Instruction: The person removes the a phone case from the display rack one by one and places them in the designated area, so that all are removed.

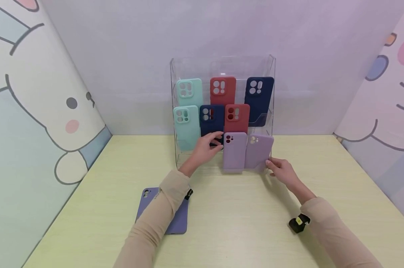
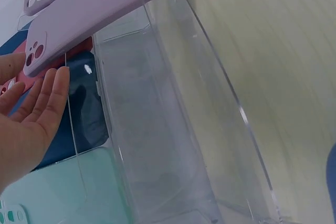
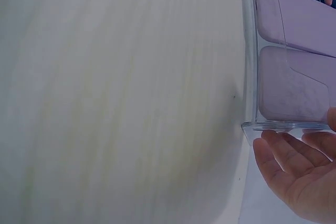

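Observation:
A lilac phone case [image 1: 234, 152] stands upright in the bottom tier of a clear display rack [image 1: 222, 61]. My left hand [image 1: 206, 149] is at its left side, fingers extended and thumb apart, close to its upper edge in the left wrist view. A second lilac phone case [image 1: 258, 152] leans slightly to its right in the same tier. At that case's lower right edge is my right hand [image 1: 282, 171]. In the right wrist view its loosely bent fingers [image 3: 294, 161] lie outside the rack's side wall, with the thumb near the case.
Mint phone cases [image 1: 190, 128], red phone cases [image 1: 223, 91] and navy phone cases [image 1: 259, 93] stand in the upper tiers. A purple tablet case [image 1: 178, 223] lies on the table [image 1: 239, 227] under my left forearm. A pale wall [image 1: 138, 93] rises behind the rack.

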The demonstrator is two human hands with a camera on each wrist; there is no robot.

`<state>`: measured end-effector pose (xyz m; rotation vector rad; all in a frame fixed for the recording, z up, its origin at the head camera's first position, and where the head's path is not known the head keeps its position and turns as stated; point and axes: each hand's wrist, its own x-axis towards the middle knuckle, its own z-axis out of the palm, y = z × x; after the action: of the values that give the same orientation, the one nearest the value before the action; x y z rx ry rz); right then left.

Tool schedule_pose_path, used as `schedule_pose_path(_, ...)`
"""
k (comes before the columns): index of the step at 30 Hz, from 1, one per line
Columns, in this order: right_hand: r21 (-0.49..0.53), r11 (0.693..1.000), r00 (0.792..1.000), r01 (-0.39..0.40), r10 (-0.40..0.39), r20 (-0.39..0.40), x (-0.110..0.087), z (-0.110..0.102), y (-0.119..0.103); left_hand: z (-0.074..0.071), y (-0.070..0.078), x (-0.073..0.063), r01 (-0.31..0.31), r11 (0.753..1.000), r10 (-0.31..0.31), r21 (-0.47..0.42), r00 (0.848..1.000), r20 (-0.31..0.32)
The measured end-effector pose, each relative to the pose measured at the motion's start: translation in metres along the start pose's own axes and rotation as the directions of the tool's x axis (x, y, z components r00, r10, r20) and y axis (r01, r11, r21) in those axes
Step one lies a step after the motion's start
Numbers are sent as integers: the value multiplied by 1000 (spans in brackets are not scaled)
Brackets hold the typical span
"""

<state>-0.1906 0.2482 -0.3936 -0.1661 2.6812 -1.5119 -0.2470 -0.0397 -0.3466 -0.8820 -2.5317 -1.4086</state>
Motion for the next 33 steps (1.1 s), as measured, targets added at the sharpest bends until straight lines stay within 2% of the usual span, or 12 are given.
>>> schedule_pose_path(10,-1,1000,1000,-7,7,-1,-1,0,0,7,0,7,-18,1000,18,19,1000,8)
schedule_pose_path(15,-6,1000,1000,-6,6,-4,-1,0,0,11,1,9,-51,998,52,42,998,-29)
schedule_pose_path(21,-1,1000,1000,-9,9,6,-1,0,-1,13,3,11,-42,999,44,26,996,-81)
schedule_pose_path(33,-5,1000,1000,-17,17,-1,0,0,-1,15,7,10,-101,995,103,23,988,-111)
